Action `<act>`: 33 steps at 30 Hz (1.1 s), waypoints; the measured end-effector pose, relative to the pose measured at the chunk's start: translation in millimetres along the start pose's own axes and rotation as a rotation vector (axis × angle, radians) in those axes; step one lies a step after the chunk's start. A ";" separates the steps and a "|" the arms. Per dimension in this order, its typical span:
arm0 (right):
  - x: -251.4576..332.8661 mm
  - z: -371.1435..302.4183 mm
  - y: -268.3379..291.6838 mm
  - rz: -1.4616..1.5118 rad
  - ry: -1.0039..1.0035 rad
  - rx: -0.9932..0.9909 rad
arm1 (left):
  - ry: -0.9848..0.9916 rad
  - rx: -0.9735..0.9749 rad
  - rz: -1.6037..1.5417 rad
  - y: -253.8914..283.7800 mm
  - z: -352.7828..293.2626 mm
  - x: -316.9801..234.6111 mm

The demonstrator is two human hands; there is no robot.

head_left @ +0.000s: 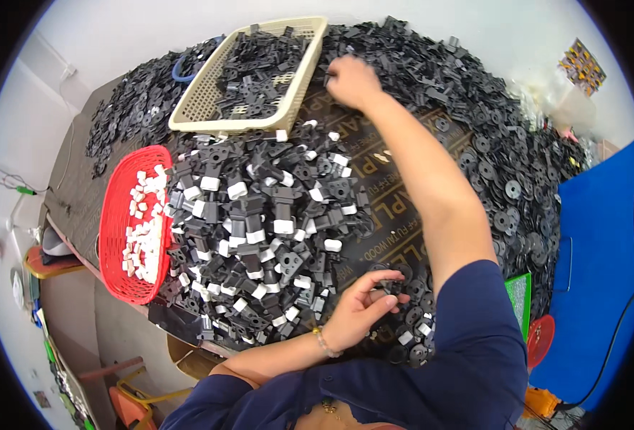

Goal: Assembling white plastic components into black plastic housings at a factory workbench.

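Observation:
My left hand (pixel 360 312) is near the front edge of the table, its thumb and fingers closed round a small black plastic part (pixel 390 287). Stretched far across the table, my right hand (pixel 354 82) reaches the edge of a heap of loose black plastic pieces (pixel 403 61), just right of a cream plastic basket (pixel 299 93). Its fingers curl inward; whatever they pinch is hidden. Left of my left hand spreads a big pile of black parts with white caps (pixel 260 229). Several black discs and white pieces (pixel 421 330) lie beside my left hand.
A red basket (pixel 109 215) of small white caps stands at the left. The cream basket holds more black pieces. Black discs (pixel 510 190) cover the table's right side, by a blue panel (pixel 596 236). A red round container (pixel 541 340) and green-framed board (pixel 519 304) are at lower right.

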State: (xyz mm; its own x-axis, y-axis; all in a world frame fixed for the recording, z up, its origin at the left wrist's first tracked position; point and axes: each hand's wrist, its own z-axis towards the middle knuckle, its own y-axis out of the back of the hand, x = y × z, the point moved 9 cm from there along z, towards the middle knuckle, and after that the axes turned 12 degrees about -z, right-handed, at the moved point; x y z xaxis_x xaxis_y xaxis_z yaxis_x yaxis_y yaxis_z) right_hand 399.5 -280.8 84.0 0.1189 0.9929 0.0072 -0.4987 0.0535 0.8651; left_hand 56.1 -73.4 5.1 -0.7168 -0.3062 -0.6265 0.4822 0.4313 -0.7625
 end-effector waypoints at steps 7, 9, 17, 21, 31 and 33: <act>140.4 79.7 40.1 0.175 0.284 0.055 | 0.001 -0.037 -0.111 7.9 2.1 7.3; 176.4 78.8 16.8 -0.025 0.285 0.280 | 0.016 -0.017 -0.106 10.5 2.0 9.1; 167.9 21.5 -87.7 -0.046 0.196 0.884 | -0.034 -0.079 -0.115 17.1 1.5 7.7; 165.7 18.4 -81.8 -0.083 0.244 0.841 | -0.043 -0.076 -0.112 8.8 -2.0 -4.6; 196.7 8.9 -90.8 0.057 0.499 0.954 | -0.038 -0.040 -0.070 8.0 2.6 -3.9; 205.5 13.1 -92.3 0.059 0.590 0.860 | -0.042 -0.054 -0.093 10.2 4.8 -1.1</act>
State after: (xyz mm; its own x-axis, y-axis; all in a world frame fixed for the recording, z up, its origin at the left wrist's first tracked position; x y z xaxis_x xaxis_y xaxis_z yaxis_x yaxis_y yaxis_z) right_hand 481.2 -83.1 12.3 -0.4395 0.8981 0.0156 0.3170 0.1389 0.9382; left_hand 64.2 -72.7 -2.7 -0.7348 -0.3824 -0.5602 0.3856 0.4440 -0.8088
